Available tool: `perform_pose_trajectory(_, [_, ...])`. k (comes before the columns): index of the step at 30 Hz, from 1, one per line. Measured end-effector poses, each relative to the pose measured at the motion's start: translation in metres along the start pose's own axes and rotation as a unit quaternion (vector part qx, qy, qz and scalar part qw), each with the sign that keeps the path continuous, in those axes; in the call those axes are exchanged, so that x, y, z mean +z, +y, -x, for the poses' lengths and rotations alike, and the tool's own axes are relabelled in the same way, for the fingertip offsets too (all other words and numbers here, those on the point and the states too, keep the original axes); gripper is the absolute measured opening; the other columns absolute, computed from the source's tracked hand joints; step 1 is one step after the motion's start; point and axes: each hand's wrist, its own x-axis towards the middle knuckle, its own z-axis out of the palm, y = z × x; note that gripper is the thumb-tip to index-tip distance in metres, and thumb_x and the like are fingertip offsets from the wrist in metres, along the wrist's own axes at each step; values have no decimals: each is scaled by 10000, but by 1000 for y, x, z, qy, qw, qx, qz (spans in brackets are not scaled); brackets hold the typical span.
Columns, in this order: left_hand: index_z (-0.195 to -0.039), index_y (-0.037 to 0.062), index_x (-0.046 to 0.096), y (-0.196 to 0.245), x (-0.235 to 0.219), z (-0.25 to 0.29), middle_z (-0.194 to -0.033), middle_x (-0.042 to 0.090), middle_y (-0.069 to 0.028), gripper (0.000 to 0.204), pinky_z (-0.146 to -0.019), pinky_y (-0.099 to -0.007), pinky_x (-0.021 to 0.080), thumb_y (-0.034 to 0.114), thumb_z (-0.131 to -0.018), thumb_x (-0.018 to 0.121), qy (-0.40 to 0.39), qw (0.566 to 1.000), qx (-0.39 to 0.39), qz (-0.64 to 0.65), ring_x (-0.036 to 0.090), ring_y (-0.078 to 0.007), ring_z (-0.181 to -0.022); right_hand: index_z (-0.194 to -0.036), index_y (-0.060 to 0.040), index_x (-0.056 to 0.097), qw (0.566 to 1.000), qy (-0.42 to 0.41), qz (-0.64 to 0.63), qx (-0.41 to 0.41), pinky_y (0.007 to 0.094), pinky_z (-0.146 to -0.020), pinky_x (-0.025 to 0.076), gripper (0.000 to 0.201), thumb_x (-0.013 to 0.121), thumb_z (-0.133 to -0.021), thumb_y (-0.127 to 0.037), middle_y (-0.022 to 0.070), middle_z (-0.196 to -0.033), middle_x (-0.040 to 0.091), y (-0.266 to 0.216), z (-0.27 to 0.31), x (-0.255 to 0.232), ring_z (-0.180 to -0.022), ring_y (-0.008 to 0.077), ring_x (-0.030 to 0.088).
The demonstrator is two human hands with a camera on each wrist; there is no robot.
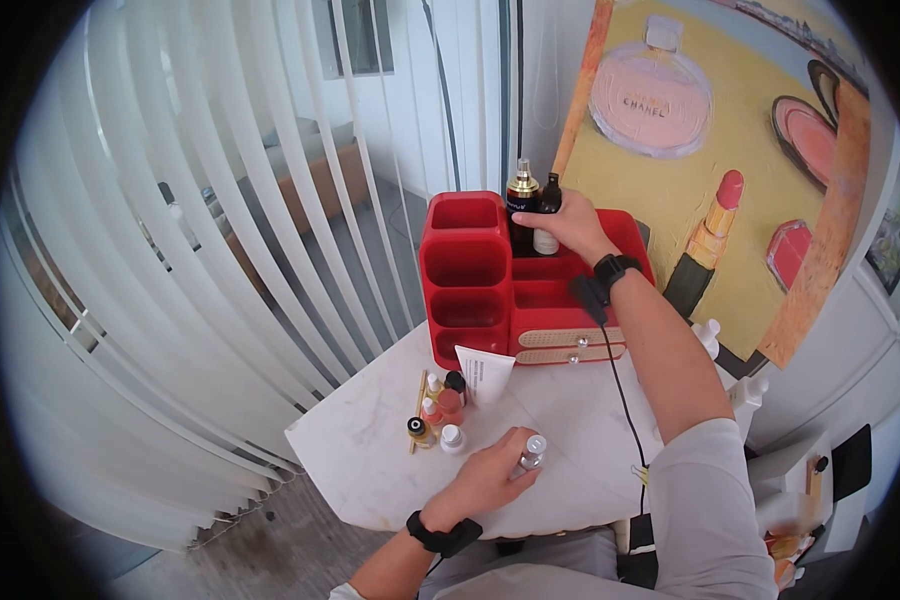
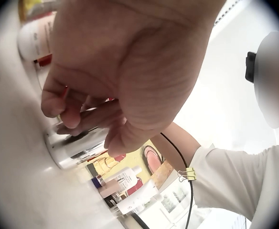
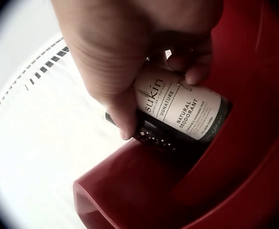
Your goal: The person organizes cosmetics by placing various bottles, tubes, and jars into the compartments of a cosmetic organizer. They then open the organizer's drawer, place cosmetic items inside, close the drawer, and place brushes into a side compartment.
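Observation:
At the back of the red organizer (image 1: 467, 262), the right hand (image 1: 570, 224) grips a dark bottle with a white label (image 1: 546, 241); in the right wrist view this labelled bottle (image 3: 177, 105) sits low between red walls, the hand (image 3: 144, 52) around its upper part. Beside it stands a dark bottle with a gold collar and clear cap (image 1: 522, 190), touched by the thumb. Over the white table (image 1: 360, 440), the left hand (image 1: 485, 480) holds a small silver-capped bottle (image 1: 533, 450); in the left wrist view the fingers of that hand (image 2: 125, 71) curl round a shiny container (image 2: 75, 150).
Left of centre on the table stand a white tube (image 1: 485, 375), a white-capped bottle (image 1: 452, 437), a black-topped gold bottle (image 1: 420, 432) and several small bottles. A black cable (image 1: 625, 400) hangs from the right wrist. White bottles (image 1: 748, 392) and a painting (image 1: 660, 180) are at the right.

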Motion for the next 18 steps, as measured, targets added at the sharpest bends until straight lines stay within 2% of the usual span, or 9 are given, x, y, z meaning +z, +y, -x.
perform_pose_trajectory(2, [-1255,110,474,2,1,1,-1155,606,-125,385,-705,-414,562,131,-952,711,0,1000,4,-3,691,-361,-874,-1102,-31,788,1000,5,12,17,376,-916,562,587,933,-733,-463,137,-1002,796,-4,7,2,-981,256,762])
perform_pose_trajectory(4, [-1255,106,470,7,-1,1,-1149,605,-130,391,-719,-421,564,125,-950,713,-13,999,-36,1,682,-363,-889,-1197,-3,729,998,10,50,41,385,-941,561,705,924,-739,-502,158,-1046,790,-7,13,2,-1003,282,765])
perform_pose_trajectory(5, [-1255,106,470,9,-2,1,-1149,605,-130,391,-719,-421,564,125,-950,713,-17,999,-35,2,682,-363,-889,-1197,-3,729,998,13,51,43,385,-941,561,705,924,-739,-502,158,-1046,790,-2,14,1,-1003,282,765])
perform_pose_trajectory(7, [-1255,104,467,11,-3,1,-1150,607,-136,395,-729,-425,566,119,-947,715,-16,999,-39,0,683,-365,-901,-1341,28,605,997,25,72,8,382,-971,555,879,914,-745,-540,202,-1119,765,0,20,2,-1059,293,754])
perform_pose_trajectory(8, [-1255,104,467,12,-3,1,-1150,607,-136,395,-729,-425,566,119,-947,715,-18,999,-39,-1,683,-365,-901,-1432,42,475,996,-33,67,52,378,-1001,544,1019,929,-732,-543,234,-1180,729,-5,22,-7,-1129,309,733])
perform_pose_trajectory(9, [-1257,103,467,12,-3,2,-1150,607,-136,397,-727,-422,567,118,-947,715,-16,999,-38,-4,684,-363,-899,-1432,42,475,996,-32,66,52,378,-1001,544,1019,929,-732,-543,234,-1180,729,-10,26,-14,-1129,309,733])
perform_pose_trajectory(11, [-1258,102,467,12,-3,2,-1150,606,-135,399,-726,-419,569,116,-946,716,-13,999,-37,-8,685,-361,-896,-1489,51,433,988,-117,6,101,381,-1018,536,1068,945,-723,-490,230,-1193,716,-23,33,-23,-1168,315,713])
perform_pose_trajectory(15, [-1276,101,467,12,-2,2,-1155,607,-135,409,-721,-420,569,116,-951,715,-14,999,-44,-12,690,-356,-877,-1563,59,353,988,-134,49,54,382,-1044,522,1117,949,-735,-395,234,-1187,713,-11,31,-22,-1190,324,703])
perform_pose_trajectory(18, [-1296,97,465,14,-1,2,-1140,617,-142,423,-721,-421,568,121,-956,715,-15,999,-49,-13,692,-359,-870,-1606,65,290,987,-160,-8,7,380,-1056,511,1152,941,-744,-336,257,-1235,692,-6,37,-24,-1202,325,689])
